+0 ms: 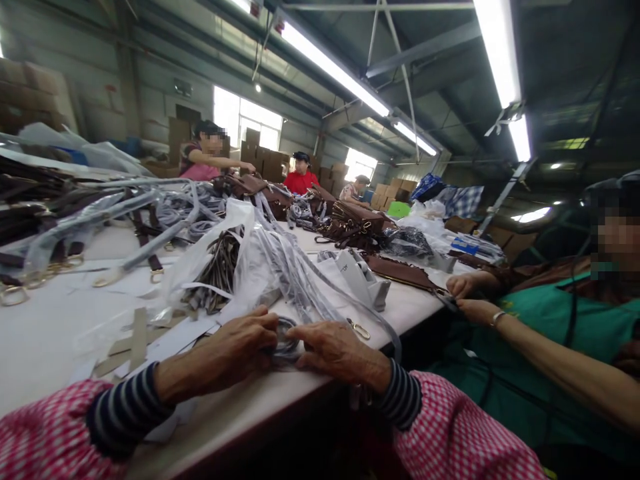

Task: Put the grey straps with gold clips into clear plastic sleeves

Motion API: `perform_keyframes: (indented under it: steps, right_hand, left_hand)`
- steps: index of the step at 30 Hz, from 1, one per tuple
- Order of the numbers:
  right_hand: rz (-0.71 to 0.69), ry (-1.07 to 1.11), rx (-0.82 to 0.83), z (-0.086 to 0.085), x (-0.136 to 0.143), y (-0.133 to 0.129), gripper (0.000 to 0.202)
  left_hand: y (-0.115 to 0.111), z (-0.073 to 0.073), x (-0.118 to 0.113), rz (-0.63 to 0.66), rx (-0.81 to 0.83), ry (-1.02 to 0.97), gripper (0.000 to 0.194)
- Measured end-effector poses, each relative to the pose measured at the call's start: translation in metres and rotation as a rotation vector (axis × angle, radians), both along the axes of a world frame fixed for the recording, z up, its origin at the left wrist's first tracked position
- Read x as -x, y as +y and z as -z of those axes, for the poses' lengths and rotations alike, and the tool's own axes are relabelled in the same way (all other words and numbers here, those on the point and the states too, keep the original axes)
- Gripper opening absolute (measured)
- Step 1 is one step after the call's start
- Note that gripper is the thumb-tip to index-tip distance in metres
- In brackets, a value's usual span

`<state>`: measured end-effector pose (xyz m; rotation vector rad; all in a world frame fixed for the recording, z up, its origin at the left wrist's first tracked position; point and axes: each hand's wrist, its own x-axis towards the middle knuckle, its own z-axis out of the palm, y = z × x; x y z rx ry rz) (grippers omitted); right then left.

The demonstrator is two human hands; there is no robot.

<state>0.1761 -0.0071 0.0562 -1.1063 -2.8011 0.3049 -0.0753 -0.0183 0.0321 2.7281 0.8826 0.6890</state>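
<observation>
At the near edge of the white table, a grey strap in clear plastic [286, 337] lies wound in a small coil between my hands. My left hand [233, 350] closes on the coil's left side, its fingers curled. From the right, my right hand [340, 350] grips the same coil with bent fingers; some fingertips are hidden. Just beyond, long plastic-wrapped straps [287, 273] trail across the table, beside a clear bag of narrow brown strips [220, 267]. Gold-handled scissors [359, 329] lie close to my right hand.
A white tape dispenser [357, 277] stands beyond my right hand. Flat tan strips [139, 337] lie at left. Brown bags [360, 223] and wrapped straps are heaped behind. A co-worker's hands [473, 297] hold a brown bag's end at right; several people work farther back.
</observation>
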Motion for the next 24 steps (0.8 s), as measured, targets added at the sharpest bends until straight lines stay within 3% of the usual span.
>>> perform_keyframes:
  steps: [5, 9, 13, 16, 20, 22, 24]
  right_hand:
    - [-0.048, -0.088, -0.100, 0.007, 0.009, 0.005, 0.016]
    - [-0.041, -0.080, -0.140, 0.018, 0.013, 0.004, 0.014]
    - [-0.012, -0.036, -0.104, 0.024, 0.011, 0.004, 0.016]
    - [-0.052, 0.009, -0.004, 0.009, 0.002, 0.005, 0.018]
    - [-0.085, 0.064, 0.072, -0.037, 0.003, 0.006, 0.017]
    - [-0.088, 0.202, 0.030, -0.055, 0.025, 0.006, 0.017]
    - [-0.146, 0.279, -0.041, -0.059, 0.063, 0.007, 0.017]
  left_hand:
    - [-0.007, 0.006, -0.007, -0.066, 0.037, 0.073, 0.013]
    - [-0.013, 0.015, -0.022, -0.192, -0.020, 0.113, 0.015]
    - [-0.011, 0.015, -0.033, -0.227, -0.055, 0.127, 0.007]
    - [-0.010, 0.016, -0.038, -0.250, -0.061, 0.133, 0.009]
    - [-0.007, 0.031, -0.045, -0.267, -0.095, 0.062, 0.006]
    - [-0.006, 0.041, -0.049, -0.280, -0.100, 0.041, 0.007]
    - [-0.007, 0.049, -0.051, -0.303, -0.098, 0.012, 0.013]
